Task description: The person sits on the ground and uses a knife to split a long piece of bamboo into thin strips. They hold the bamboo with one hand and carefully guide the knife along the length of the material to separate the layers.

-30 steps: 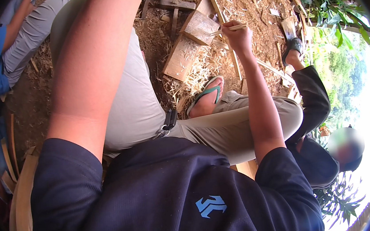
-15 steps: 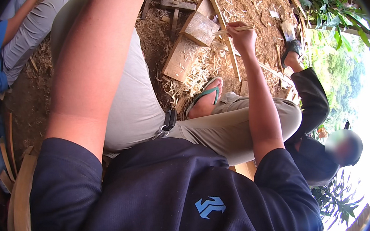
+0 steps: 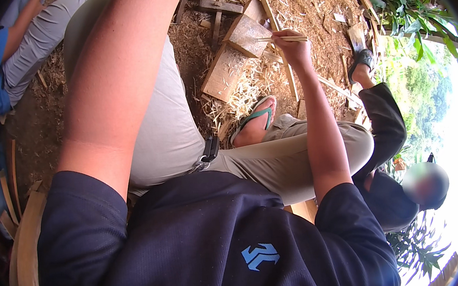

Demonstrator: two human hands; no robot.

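My right hand (image 3: pixel 296 52) is closed around thin pale wooden sticks (image 3: pixel 266 39), which poke out on both sides of the fist. How many there are I cannot tell exactly. Their left tips lie over a wooden block (image 3: pixel 246 34) dusted with shavings; whether they touch it is unclear. That block rests on a longer wooden board (image 3: pixel 224 76) on the ground. My left forearm reaches up past the top edge, so the left hand and anything in it are out of sight.
Pale shavings (image 3: pixel 241 95) lie around the board and my sandalled foot (image 3: pixel 257 121). A long wooden strip (image 3: pixel 280 44) runs behind my right hand. Crossed timbers (image 3: pixel 217 6) lie at the top. One person (image 3: pixel 391 199) sits at right, another (image 3: pixel 28 57) at upper left.
My right hand has shifted slightly left and down with the sticks, bringing their tips further over the block. My left arm has hardly moved.
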